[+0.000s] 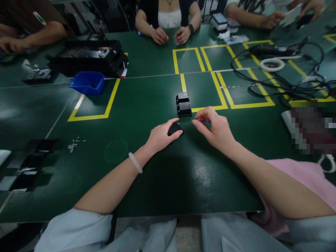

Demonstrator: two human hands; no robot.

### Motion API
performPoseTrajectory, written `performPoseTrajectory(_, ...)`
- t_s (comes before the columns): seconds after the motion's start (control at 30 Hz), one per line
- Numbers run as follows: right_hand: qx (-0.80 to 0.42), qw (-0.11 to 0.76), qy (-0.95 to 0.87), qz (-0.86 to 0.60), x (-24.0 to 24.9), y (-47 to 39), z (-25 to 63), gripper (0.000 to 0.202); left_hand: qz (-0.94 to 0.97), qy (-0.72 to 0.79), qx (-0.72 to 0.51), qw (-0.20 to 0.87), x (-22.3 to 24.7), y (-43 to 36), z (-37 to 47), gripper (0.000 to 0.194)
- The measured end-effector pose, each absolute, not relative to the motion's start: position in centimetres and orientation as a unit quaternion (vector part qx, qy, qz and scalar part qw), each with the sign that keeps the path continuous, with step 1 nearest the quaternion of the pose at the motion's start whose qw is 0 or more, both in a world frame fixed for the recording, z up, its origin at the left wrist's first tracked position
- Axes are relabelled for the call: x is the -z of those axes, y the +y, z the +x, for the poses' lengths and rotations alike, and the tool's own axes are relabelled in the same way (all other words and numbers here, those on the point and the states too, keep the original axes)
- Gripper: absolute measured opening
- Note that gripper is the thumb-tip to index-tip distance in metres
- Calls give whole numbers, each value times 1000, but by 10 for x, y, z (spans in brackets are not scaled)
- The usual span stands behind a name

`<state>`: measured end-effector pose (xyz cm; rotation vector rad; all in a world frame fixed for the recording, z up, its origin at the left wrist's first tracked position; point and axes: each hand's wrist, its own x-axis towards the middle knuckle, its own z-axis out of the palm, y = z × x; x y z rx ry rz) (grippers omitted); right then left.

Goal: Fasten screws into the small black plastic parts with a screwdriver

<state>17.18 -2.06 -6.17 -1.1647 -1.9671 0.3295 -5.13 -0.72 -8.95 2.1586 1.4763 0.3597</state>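
Observation:
My left hand (165, 134) grips a small black plastic part (174, 129) on the green table, thumb on the near side and fingers over the far side. In my right hand (214, 127) is a screwdriver (204, 121) with a purplish handle, pinched between thumb and fingers. Its thin shaft points left, and the tip meets the black part's right side or lies very close to it. Just beyond my hands stand black box-shaped parts (183, 104) in a short row. To the left lies a scatter of small screw-like metal pieces (73, 144).
A blue bin (88, 83) stands before black trays (86, 57) at the back left. Dark flat pieces (34, 162) lie at the left. Coiled black cables (262, 85) spread at right, near a pink cloth (296, 171). Co-workers sit across the green table (147, 189).

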Motion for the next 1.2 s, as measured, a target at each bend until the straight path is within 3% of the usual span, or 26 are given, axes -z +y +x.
performPoseTrajectory(1.2, -140, 408, -768, -473, 60, -21, 171, 10, 792, 544, -133, 244, 90, -7, -51, 61)
